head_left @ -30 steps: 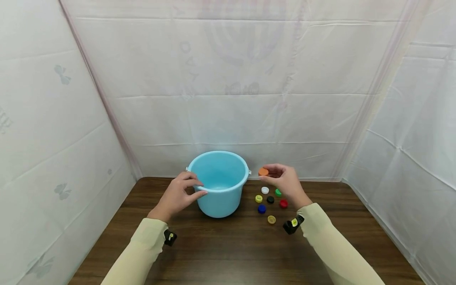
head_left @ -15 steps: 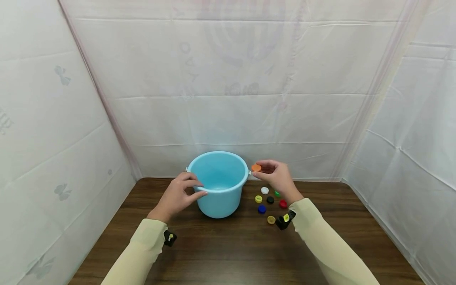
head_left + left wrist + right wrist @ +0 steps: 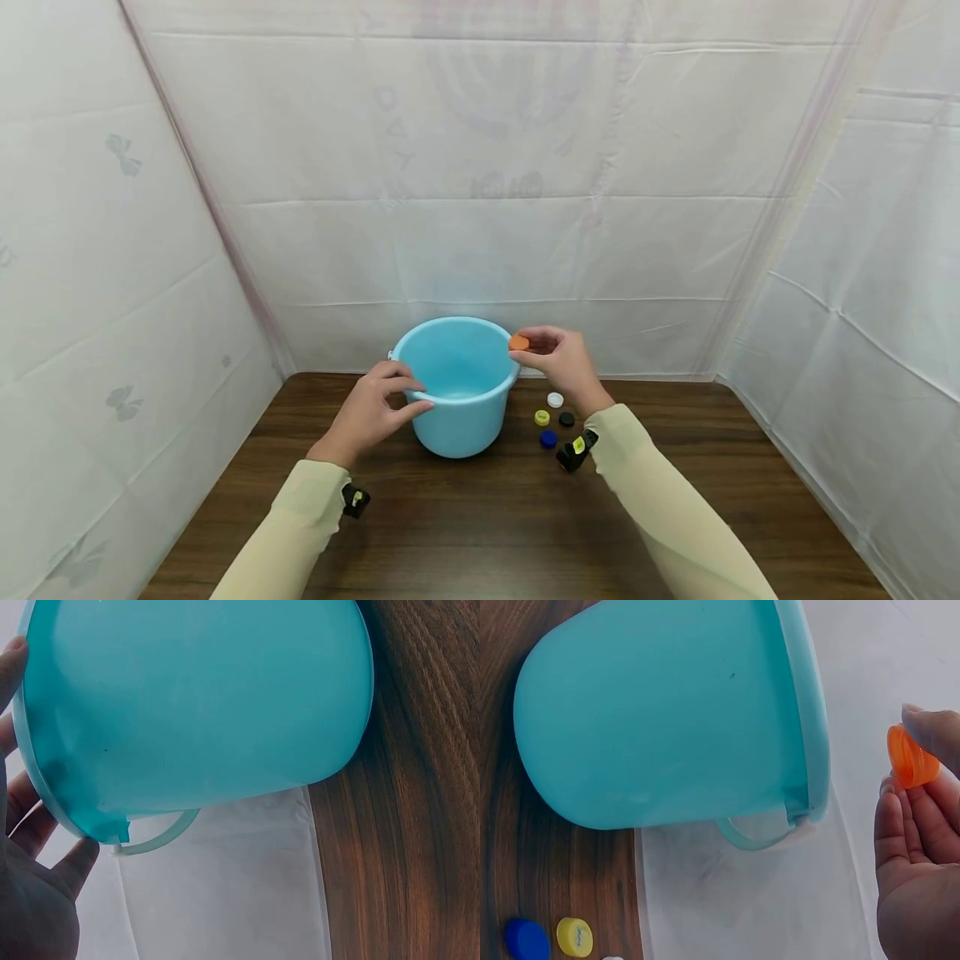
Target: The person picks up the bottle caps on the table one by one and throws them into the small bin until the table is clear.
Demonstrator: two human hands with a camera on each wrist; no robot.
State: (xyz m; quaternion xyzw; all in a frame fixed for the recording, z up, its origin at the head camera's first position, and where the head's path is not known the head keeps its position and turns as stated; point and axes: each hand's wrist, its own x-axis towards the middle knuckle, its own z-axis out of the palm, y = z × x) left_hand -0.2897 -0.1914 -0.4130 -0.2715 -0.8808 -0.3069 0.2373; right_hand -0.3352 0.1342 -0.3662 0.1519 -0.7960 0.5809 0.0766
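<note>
A light-blue bucket (image 3: pixel 459 429) stands upright on the wooden table, its mouth facing up. My left hand (image 3: pixel 367 417) holds its rim at the near left, thumb outside; the left wrist view shows the fingers (image 3: pixel 79 859) along the rim. Between thumb and fingertips my right hand (image 3: pixel 562 362) pinches an orange bottle cap (image 3: pixel 518 342), just above the bucket's right rim. In the right wrist view the cap (image 3: pixel 909 757) shows its hollow side, apart from the bucket (image 3: pixel 660 720).
Right of the bucket lie loose bottle caps: a white cap (image 3: pixel 555 400), a yellow cap (image 3: pixel 542 417), a black cap (image 3: pixel 567 419) and a blue cap (image 3: pixel 548 438). My right forearm covers part of the table (image 3: pixel 465 533). White sheets (image 3: pixel 480 250) hang behind and at both sides.
My right hand has moved left and slightly up with the orange bottle cap, from beside the bucket to its right rim. My left hand stays at the rim.
</note>
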